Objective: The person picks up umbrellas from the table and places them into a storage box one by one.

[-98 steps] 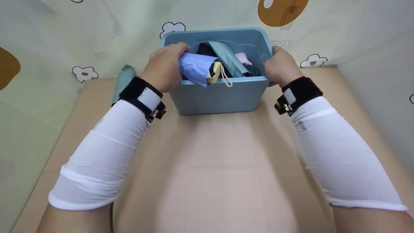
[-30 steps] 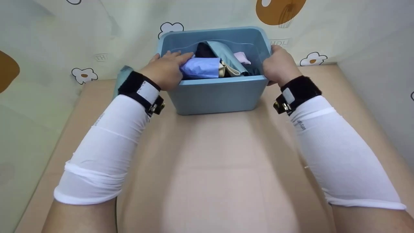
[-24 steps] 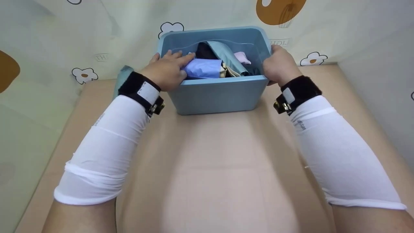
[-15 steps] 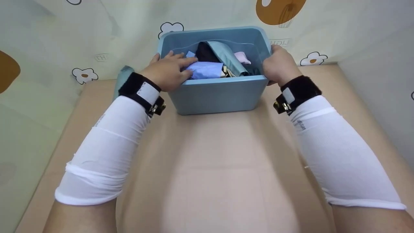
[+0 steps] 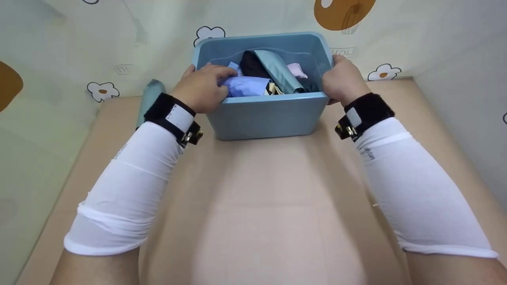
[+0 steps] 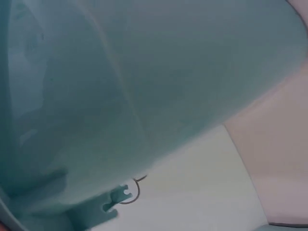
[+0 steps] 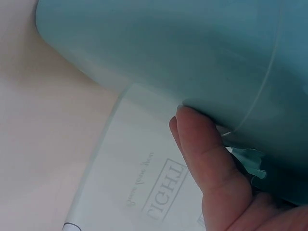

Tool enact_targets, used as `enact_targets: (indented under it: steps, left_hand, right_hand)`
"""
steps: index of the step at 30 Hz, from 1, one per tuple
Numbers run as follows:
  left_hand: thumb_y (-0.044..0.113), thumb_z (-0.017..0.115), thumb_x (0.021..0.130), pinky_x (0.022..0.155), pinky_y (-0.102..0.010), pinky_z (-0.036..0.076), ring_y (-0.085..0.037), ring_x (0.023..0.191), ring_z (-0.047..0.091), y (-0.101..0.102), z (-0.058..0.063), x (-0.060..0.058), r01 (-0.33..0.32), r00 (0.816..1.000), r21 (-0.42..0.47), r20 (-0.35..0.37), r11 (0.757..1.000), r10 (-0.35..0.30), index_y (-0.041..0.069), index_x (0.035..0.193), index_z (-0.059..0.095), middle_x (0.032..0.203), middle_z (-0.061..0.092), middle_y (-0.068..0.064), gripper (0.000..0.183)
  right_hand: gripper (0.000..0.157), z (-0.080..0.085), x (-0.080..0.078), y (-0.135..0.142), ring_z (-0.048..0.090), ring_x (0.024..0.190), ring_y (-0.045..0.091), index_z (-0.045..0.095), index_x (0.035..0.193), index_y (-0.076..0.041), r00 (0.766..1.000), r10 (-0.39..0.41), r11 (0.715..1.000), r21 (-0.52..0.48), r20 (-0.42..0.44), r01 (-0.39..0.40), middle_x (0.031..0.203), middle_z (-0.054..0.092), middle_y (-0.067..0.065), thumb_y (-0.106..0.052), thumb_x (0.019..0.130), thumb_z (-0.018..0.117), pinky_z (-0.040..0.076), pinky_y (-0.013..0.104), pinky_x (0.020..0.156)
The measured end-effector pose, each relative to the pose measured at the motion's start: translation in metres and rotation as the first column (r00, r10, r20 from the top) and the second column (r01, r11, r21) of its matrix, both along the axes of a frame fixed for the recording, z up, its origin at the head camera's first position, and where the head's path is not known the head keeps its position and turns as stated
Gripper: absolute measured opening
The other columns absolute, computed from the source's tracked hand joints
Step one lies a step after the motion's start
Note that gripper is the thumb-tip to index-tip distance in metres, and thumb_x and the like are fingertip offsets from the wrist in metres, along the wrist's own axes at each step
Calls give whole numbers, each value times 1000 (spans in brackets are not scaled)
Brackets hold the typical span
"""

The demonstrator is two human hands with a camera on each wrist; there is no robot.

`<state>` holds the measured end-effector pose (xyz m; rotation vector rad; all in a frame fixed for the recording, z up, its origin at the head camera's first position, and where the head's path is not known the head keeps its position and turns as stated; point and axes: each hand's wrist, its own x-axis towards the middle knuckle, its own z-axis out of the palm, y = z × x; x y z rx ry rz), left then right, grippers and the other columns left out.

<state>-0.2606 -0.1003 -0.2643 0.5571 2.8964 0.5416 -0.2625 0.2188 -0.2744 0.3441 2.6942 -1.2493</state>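
A blue-grey plastic bin (image 5: pixel 265 118) stands against the back wall. In it lie a blue folded umbrella (image 5: pixel 249 86) with a cream handle end, a teal roll (image 5: pixel 277 69), something black (image 5: pixel 252 65) and a bit of pink cloth (image 5: pixel 296 70). My left hand (image 5: pixel 204 89) reaches over the bin's left rim, its fingers and thumb closing round the umbrella's left end, which they hide. My right hand (image 5: pixel 342 79) grips the right rim; in the right wrist view its fingers (image 7: pixel 207 149) lie along the outside wall. The left wrist view shows only the bin's outside.
A second teal roll (image 5: pixel 150 101) stands left of the bin, partly behind my left wrist. The tan table (image 5: pixel 257 221) meets a patterned wall covering (image 5: pixel 158 39) at the back, with more sheeting on both sides.
The blue umbrella has gone from tilted over the front rim to lying flat inside. Lately my left fingers, straight and spread before, have bent round it, and it has shifted slightly left.
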Motion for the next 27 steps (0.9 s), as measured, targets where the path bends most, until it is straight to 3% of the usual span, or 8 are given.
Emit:
enact_targets:
  steps: [5,12,21,27]
  left_hand:
    - [44,46,109,132,-56,-1,-30,165,11,-11,-6,4,-14,998,66,-56,998,17,20,157,49,173,32,-5,54]
    - [55,45,107,132,-56,2,-32,166,1,-27,-16,9,-52,996,127,-71,991,61,21,158,48,176,20,-8,61]
    - [59,41,107,131,-62,2,-33,166,3,-49,-25,8,-130,988,198,-52,971,143,21,164,37,177,16,-8,69]
    - [55,39,109,131,-61,11,-36,164,18,-63,-31,7,-183,970,267,-108,946,218,18,163,38,175,22,-13,66]
  right_hand:
    - [69,0,0,0,47,143,39,16,169,-14,1000,-4,1000,0,6,4,169,35,17,-8,104,36,60,59,90]
    - [70,1,1,-1,46,143,38,15,169,-14,1000,-4,1000,11,6,4,169,34,16,-6,103,35,60,59,91]
    - [67,0,1,0,48,142,37,17,169,-15,1000,-11,1000,15,12,11,168,36,15,-8,104,34,61,57,91]
    - [66,0,0,-2,47,144,39,17,169,-15,1000,-15,1000,20,9,14,169,35,16,-9,105,33,59,60,91]
